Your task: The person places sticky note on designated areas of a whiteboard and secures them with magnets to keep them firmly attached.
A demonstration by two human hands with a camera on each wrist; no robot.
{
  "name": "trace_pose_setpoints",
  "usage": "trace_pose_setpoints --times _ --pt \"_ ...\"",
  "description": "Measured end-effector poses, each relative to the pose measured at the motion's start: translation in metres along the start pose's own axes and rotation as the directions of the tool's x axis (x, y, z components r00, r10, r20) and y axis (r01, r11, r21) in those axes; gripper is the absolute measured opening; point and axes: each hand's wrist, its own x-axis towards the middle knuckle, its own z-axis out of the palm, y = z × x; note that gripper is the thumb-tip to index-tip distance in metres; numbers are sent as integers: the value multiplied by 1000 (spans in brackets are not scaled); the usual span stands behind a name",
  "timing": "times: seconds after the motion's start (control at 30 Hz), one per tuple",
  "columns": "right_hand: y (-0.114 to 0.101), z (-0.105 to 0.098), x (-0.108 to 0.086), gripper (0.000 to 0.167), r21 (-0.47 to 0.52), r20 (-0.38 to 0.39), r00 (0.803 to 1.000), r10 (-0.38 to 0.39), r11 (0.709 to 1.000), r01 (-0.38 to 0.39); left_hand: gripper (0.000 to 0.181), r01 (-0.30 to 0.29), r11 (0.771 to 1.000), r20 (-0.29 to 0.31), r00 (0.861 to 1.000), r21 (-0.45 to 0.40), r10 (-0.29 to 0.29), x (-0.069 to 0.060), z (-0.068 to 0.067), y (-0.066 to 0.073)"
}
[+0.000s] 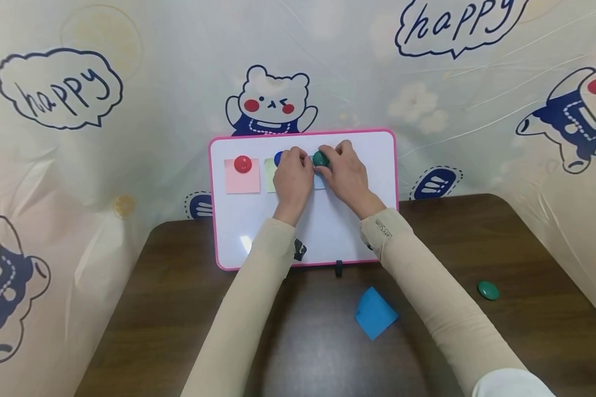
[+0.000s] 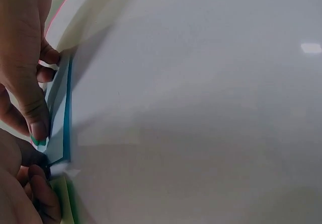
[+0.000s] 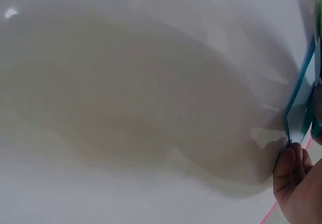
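A light blue sticky note (image 1: 319, 183) lies against a pink-framed whiteboard (image 1: 342, 220). My left hand (image 1: 295, 179) pinches its upper left corner with curled fingers, and the left wrist view shows that sticky note (image 2: 58, 118) edge-on. From the right, my right hand (image 1: 347, 173) holds a round green magnet (image 1: 320, 159) at the note's top, between thumb and fingers. Further left, a blue magnet (image 1: 277, 158) sits on a pale green note (image 1: 270, 179), both partly hidden by my left hand. A red magnet (image 1: 243, 164) rests on a pink note (image 1: 242, 184).
The board leans upright on a dark wooden table (image 1: 308, 353), before a printed curtain (image 1: 169, 110). A brighter blue sticky note (image 1: 375, 313) lies in front of it. Another green magnet (image 1: 488, 290) is on the right. A small black stand foot (image 1: 339, 268) shows at the board's lower edge.
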Motion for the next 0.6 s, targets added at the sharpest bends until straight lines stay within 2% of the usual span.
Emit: trace_pose_setpoints --times 0.3,0.6 --pt "-1 1 3 47 -15 2 1000 4 1000 -4 19 -1 1000 -1 1000 -10 1 1 -2 1" --pt "-1 1 3 53 -24 26 1000 17 1000 -16 22 19 999 10 1000 -30 -19 -3 -5 -2"
